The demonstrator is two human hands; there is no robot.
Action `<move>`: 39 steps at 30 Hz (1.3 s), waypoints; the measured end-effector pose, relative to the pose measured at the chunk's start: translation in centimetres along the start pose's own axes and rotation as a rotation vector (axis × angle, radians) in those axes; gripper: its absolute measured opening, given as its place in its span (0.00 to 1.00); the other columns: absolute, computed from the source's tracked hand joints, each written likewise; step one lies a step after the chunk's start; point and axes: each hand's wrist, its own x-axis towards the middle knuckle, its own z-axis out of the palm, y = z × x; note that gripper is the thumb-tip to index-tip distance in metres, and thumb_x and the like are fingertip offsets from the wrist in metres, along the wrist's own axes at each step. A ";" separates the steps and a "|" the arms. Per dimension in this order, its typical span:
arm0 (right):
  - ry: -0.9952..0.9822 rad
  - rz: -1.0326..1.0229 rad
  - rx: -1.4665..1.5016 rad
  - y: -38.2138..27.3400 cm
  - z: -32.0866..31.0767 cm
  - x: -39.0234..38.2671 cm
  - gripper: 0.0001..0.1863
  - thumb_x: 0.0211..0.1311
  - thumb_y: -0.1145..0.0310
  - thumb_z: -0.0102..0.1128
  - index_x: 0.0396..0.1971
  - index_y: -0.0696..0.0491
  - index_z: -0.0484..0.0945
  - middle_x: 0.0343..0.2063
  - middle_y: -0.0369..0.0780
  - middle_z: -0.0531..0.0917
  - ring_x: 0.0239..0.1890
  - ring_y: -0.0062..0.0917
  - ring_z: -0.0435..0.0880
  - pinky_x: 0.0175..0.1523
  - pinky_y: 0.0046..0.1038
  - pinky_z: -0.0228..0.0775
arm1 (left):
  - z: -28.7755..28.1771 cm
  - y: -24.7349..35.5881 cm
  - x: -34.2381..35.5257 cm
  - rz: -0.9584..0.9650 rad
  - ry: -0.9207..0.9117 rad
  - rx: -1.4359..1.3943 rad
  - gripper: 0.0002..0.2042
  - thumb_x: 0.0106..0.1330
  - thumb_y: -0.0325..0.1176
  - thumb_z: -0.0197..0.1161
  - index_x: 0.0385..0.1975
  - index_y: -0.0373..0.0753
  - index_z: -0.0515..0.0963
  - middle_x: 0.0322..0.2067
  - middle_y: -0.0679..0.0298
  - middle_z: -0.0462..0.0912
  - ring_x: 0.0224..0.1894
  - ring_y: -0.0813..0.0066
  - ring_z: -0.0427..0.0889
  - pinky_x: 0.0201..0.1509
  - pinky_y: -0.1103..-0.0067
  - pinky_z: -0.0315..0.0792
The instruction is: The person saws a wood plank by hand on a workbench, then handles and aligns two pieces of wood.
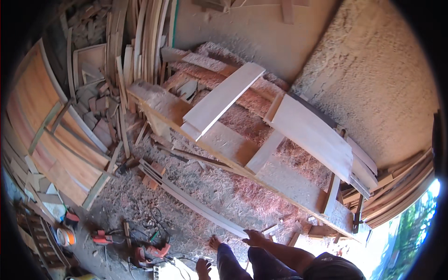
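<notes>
My right hand (pixel 253 239) is closed on the near end of a long, narrow pale board (pixel 198 205), which slants away to the left above the shavings-strewn ground. My left hand (pixel 203 269) hangs low at the bottom edge, fingers apart, holding nothing. My bare foot (pixel 214 242) shows between the two hands. Beyond the board stands a long wooden bench (pixel 294 184) with open gaps. Two pale planks lie across it: a narrower one (pixel 224 99) at the middle and a wider one (pixel 312 137) at the right.
Curved wooden panels (pixel 51 140) lean at the left, near stacked offcuts (pixel 95 102) and upright boards (pixel 144 39). Red power tools (pixel 150 252) with cables and an orange-labelled can (pixel 66 236) sit at lower left. A large sheet (pixel 359 79) and more boards (pixel 396 186) are at the right.
</notes>
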 end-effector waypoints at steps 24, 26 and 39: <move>1.096 -0.009 2.110 15.6 -33.2 -1.0 0.58 0.58 0.33 0.64 0.77 0.48 0.42 0.72 0.52 0.55 0.71 0.42 0.62 0.71 0.44 0.59 | 11.5 25.2 -6.4 0.311 -0.005 0.087 0.21 0.71 0.48 0.55 0.58 0.43 0.72 0.44 0.56 0.86 0.33 0.62 0.85 0.33 0.74 0.77; 1.146 0.028 2.261 17.8 -34.2 0.6 0.58 0.57 0.32 0.64 0.77 0.48 0.43 0.73 0.52 0.52 0.74 0.44 0.58 0.72 0.44 0.56 | 17.8 28.1 -9.3 0.359 -0.040 0.149 0.23 0.71 0.49 0.56 0.61 0.44 0.71 0.43 0.57 0.85 0.35 0.64 0.84 0.37 0.73 0.77; 1.198 -0.586 2.424 21.0 -38.2 1.7 0.29 0.59 0.63 0.68 0.60 0.47 0.70 0.55 0.40 0.77 0.59 0.38 0.76 0.60 0.54 0.73 | 49.4 32.5 -18.0 0.334 -0.679 0.523 0.22 0.76 0.47 0.55 0.60 0.39 0.71 0.40 0.61 0.82 0.37 0.72 0.81 0.43 0.72 0.76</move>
